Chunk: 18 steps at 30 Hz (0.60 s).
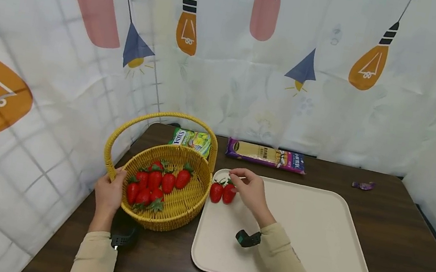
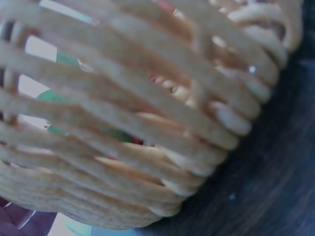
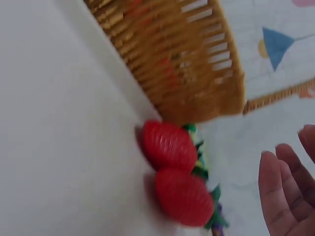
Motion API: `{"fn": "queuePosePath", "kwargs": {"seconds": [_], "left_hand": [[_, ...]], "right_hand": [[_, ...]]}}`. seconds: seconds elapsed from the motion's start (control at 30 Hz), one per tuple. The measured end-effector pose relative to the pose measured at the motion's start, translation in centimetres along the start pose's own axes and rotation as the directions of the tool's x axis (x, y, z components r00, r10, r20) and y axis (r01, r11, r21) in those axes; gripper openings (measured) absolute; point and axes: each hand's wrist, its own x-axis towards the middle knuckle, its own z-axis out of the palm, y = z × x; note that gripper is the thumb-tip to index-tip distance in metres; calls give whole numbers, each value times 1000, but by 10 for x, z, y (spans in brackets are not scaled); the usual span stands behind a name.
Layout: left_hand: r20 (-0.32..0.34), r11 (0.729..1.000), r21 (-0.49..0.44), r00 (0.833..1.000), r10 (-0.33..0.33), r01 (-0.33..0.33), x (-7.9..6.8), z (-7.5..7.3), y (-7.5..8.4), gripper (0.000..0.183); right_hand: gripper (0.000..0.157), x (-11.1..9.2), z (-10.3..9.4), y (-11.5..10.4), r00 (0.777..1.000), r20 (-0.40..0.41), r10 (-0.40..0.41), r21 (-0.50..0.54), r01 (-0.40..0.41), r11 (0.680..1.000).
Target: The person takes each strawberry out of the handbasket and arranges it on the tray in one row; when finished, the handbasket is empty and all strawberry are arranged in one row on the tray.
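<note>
A yellow woven basket (image 1: 163, 225) with a tall arched handle holds several red strawberries (image 1: 155, 180) with green leaves. My left hand (image 1: 107, 195) grips its left rim by the foot of the handle; in the left wrist view only the blurred basket weave (image 2: 123, 103) shows, not the fingers. Two strawberries (image 1: 215, 193) lie side by side at the upper left corner of a cream tray (image 1: 297, 229). Just above them is my right hand (image 1: 251, 192). The right wrist view shows its relaxed fingers (image 3: 270, 182) holding nothing, apart from both strawberries (image 3: 170, 146).
Behind the basket lies a green snack packet (image 1: 193, 140). A purple-and-yellow long packet (image 1: 266, 156) lies beyond the tray, and a small purple wrapper (image 1: 363, 185) sits at the far right of the dark wooden table (image 1: 391, 258). A patterned curtain (image 1: 227, 80) surrounds the table.
</note>
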Motion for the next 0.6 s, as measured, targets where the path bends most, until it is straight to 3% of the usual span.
{"fn": "queuePosePath", "kwargs": {"seconds": [0.23,0.43,0.6], "left_hand": [[-20,1000,-12,1000,22,-22,1,2,0,44],[-14,1000,-8,1000,7,-7,1,1,0,45],[-7,1000,-14,1000,5,-5,1,1,-1,45]], "right_hand": [[22,-2,28,-31,989,132,-68,44,63,997],[20,0,61,-40,964,245,-98,42,91,995],[17,0,84,-42,945,306,-117,-28,132,991]]}}
